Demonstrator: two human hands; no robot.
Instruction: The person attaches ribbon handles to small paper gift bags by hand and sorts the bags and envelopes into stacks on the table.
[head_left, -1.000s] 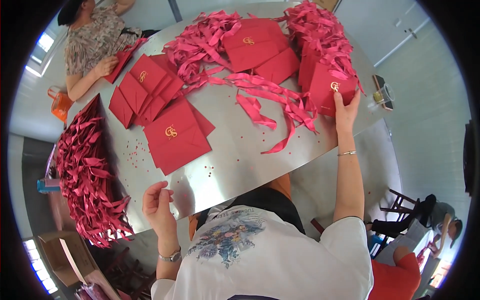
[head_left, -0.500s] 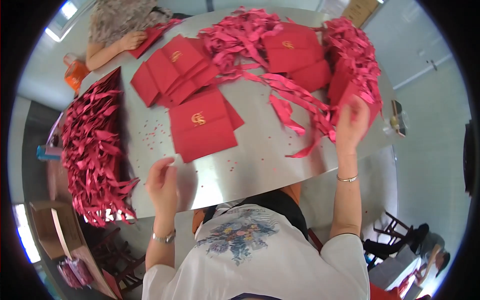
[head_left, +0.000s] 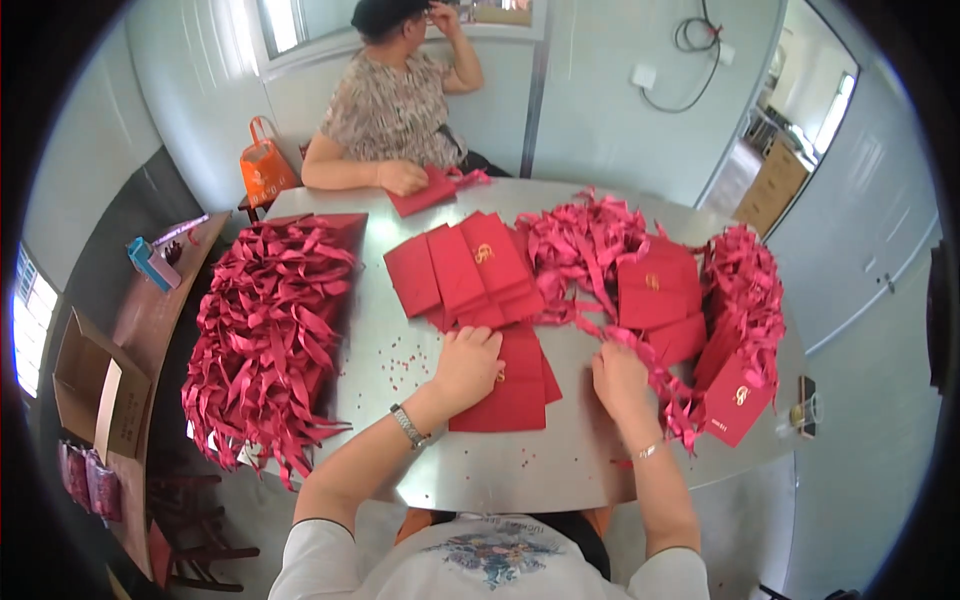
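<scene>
A flat red paper bag (head_left: 510, 405) with a gold emblem lies on the metal table in front of me, on top of another one. My left hand (head_left: 468, 368) is closed at its upper left edge, the fingers curled over it. To its right, my right hand (head_left: 622, 378) is closed at the end of a loose bunch of red ribbons (head_left: 680, 400); its fingertips are partly hidden. A stack of flat red bags (head_left: 470, 265) lies just beyond my left hand. Farther right, a row of bags with ribbon handles (head_left: 740, 395) ends in one leaning bag.
A large pile of ribboned bags (head_left: 270, 340) fills the table's left side. Ribbons (head_left: 585, 240) and more bags (head_left: 660, 290) lie at the back right. Across the table a person (head_left: 400, 110) rests one hand on a red bag. A phone (head_left: 806, 405) lies at the right edge.
My left hand has moved from the table's front edge onto the bag. My right hand has left the right-hand row and come left to the ribbons. The view has tilted upward.
</scene>
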